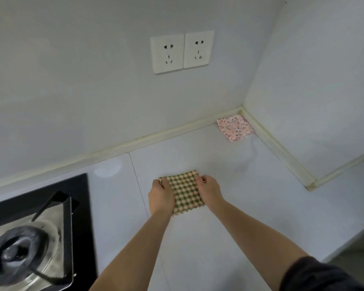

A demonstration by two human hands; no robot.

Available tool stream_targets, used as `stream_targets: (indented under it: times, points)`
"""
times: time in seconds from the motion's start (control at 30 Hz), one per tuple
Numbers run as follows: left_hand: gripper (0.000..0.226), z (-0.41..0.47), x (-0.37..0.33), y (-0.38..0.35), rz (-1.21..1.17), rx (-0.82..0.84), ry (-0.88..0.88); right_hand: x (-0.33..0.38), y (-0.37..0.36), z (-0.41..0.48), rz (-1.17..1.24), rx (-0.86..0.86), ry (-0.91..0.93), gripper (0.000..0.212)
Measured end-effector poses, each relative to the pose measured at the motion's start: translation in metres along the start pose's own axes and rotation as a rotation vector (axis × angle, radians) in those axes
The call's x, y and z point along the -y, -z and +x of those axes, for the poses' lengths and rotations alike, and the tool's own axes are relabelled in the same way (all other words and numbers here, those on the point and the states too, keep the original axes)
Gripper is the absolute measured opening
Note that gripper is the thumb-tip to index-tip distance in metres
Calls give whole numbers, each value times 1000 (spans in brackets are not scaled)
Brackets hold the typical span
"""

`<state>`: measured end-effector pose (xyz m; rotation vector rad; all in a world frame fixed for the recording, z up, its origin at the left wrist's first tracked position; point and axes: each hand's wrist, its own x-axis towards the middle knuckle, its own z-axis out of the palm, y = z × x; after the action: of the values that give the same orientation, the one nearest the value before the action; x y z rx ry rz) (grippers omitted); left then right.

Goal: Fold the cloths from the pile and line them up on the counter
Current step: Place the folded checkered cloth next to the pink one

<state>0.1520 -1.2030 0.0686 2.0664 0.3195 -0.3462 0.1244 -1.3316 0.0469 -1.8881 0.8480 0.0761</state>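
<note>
one view, from the camera on my head. it faces forward and down onto the counter (250,196), near enough that my left hand (161,196) and right hand (209,191), on the checked cloth (185,192), sit just below centre. its wide lens takes in the back wall (72,80) above and the hob (80,206) at lower left

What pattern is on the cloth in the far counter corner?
The corner cloth has a pink speckled print on white; the head view shows it.
</note>
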Motion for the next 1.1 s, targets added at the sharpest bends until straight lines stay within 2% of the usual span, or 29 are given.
stream_targets:
  times: [0.1,0.23,0.33,0.57,0.83,0.97,1.03,1.1]
  points:
    - [28,24,-18,-36,17,71,-40,1,26,45,-141,-89,84,30]
    - [22,56,-39,-73,10,129,-66,7,55,103,-272,-75,134,18]
    - [27,85,-53,-94,82,95,-84,14,69,140,-368,-80,193,16]
    - [19,142,-87,-121,188,27,-131,33,69,201,-546,-216,336,19]
    - [22,177,-98,-135,356,-2,-123,40,61,233,-651,-270,321,17]
    - [22,177,-99,-137,470,-43,-128,44,63,234,-757,-227,316,24]
    - [21,174,-98,-133,522,-83,-167,43,64,232,-808,-274,417,25]
    - [20,168,-94,-127,542,-119,-295,36,65,228,-819,-386,631,22]
